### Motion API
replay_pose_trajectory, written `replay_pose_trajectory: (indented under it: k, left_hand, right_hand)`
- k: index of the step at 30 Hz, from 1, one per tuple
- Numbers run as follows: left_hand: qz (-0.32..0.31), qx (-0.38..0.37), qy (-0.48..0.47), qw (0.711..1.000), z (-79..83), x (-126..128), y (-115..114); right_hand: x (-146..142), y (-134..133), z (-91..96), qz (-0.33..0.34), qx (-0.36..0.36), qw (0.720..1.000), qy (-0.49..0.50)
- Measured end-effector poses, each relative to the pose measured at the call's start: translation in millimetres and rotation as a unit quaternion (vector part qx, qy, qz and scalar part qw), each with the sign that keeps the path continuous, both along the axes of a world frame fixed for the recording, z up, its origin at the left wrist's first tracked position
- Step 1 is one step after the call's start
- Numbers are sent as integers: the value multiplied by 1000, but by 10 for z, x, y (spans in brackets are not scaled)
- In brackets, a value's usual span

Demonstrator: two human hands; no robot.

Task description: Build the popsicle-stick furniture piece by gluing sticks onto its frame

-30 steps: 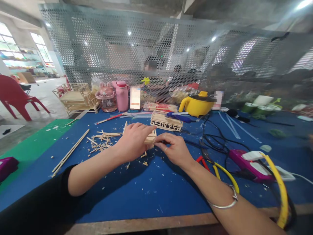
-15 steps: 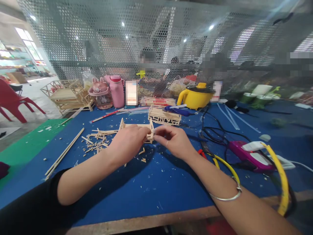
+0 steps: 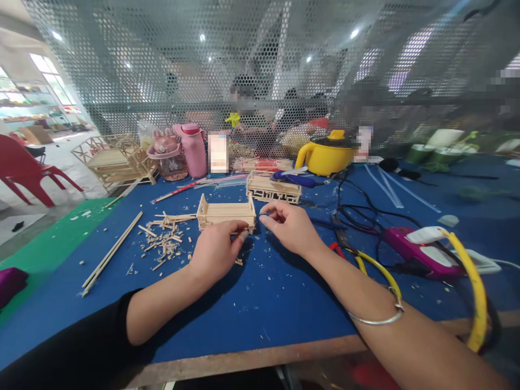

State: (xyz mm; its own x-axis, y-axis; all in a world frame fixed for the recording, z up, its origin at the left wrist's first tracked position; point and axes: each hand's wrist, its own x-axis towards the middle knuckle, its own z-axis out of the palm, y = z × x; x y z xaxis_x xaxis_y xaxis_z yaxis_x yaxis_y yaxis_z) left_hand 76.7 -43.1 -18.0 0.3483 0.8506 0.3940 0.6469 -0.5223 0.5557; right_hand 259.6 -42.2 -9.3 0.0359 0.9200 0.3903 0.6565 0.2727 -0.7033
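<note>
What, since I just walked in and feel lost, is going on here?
Someone is working on a small wooden frame on a blue tabletop. Their left hand is at its near right corner. Their right hand hovers just right of it, apart; I can't tell whether it holds anything tiny. Stick scraps lie to the frame's left, and a second wooden piece stands beyond it.

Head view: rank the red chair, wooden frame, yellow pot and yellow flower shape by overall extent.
Red chair
Wooden frame, yellow pot: too alike to rank, left hand partly covering frame
Yellow flower shape
</note>
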Motion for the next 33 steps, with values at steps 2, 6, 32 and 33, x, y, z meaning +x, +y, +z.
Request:
replay_pose_trajectory:
  k: [2, 6, 32, 33]
  left_hand:
    - [22, -13, -11, 1000, -16, 20, 6]
    - [50, -28, -36, 998, -36, 77, 38]
    - [27, -34, -6, 999, -81, 204, 98]
    - [26, -38, -9, 999, -79, 202, 100]
  right_hand:
    - [14, 34, -38, -3, -20, 1000, -16]
    - [-5, 63, -87, 27, -59, 996, -53]
    - [-46, 38, -119, 39, -59, 994, -79]
    - [-47, 38, -120, 40, -62, 994, -78]
